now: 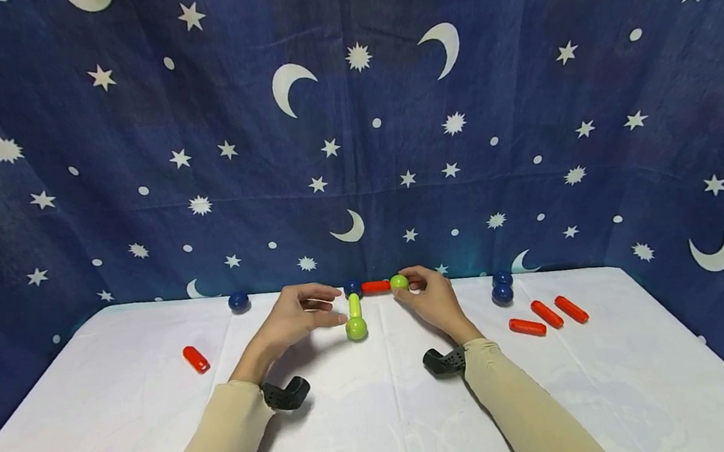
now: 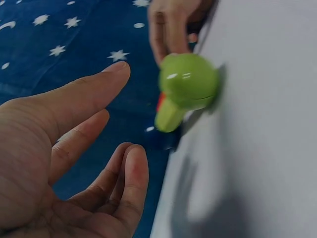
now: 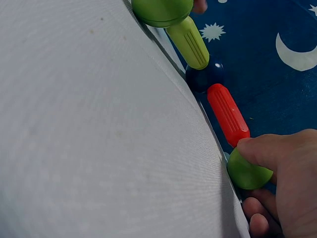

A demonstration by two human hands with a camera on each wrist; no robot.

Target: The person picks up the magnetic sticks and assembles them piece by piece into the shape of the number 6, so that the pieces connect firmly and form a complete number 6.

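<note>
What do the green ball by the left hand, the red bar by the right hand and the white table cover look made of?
Green ball: likely hard plastic, glossy; sharp highlights, a seam line.
Red bar: probably moulded plastic, moderately shiny; lengthwise grooves.
White table cover: seemingly fabric, matte; creases, no sharp highlights. A coated cloth can't be ruled out.

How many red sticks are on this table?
5. One red stick lies left of the left hand; one sits between a blue ball and the green ball the right hand holds; three lie at the right.
</note>
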